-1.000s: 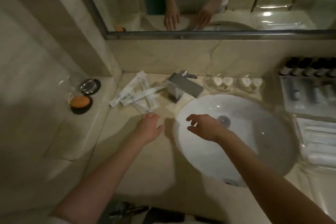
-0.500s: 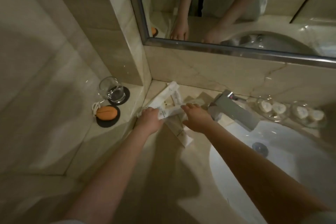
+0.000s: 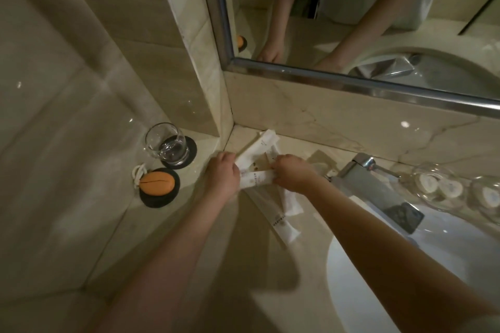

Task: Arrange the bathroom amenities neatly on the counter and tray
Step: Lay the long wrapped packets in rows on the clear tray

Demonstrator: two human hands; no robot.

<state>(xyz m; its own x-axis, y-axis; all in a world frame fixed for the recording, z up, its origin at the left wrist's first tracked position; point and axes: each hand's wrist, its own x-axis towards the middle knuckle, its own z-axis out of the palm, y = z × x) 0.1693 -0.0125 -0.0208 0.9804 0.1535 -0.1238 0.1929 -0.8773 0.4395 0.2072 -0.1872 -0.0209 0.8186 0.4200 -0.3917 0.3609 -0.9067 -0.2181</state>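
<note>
Both hands hold one white packet (image 3: pixel 255 178) between them, one at each end. Left hand (image 3: pixel 223 178) has its fingers closed on the left end, and right hand (image 3: pixel 293 173) pinches the right end. That packet lies flat and sideways, just above the counter (image 3: pixel 189 246), near the back corner where the two walls meet.

More white packets lie around it in a loose pile. One long packet (image 3: pixel 259 149) slants from the left hand up toward 1 o'clock, and its far tip almost touches the back wall. Another long packet (image 3: pixel 284 224) runs from under the hands down toward 5 o'clock and ends close to the sink (image 3: pixel 405 278). A shorter one (image 3: pixel 292 201) lies just beside it, partly under the right arm. They cross over each other, so I cannot tell how many there are.

At 9 o'clock from the hands, on a lower ledge, a glass (image 3: pixel 166 143) stands upright on a dark coaster (image 3: pixel 189 155). Just below it an orange soap (image 3: pixel 157 183) with a white cord sits on a dark round dish (image 3: pixel 159 201).

At 3 o'clock, the silver tap (image 3: pixel 378 192) points out over the white sink. Past the tap, two clear glass dishes (image 3: pixel 438 186) hold small white round things. Above the back wall hangs the mirror (image 3: pixel 351 8), and both arms show in it.
</note>
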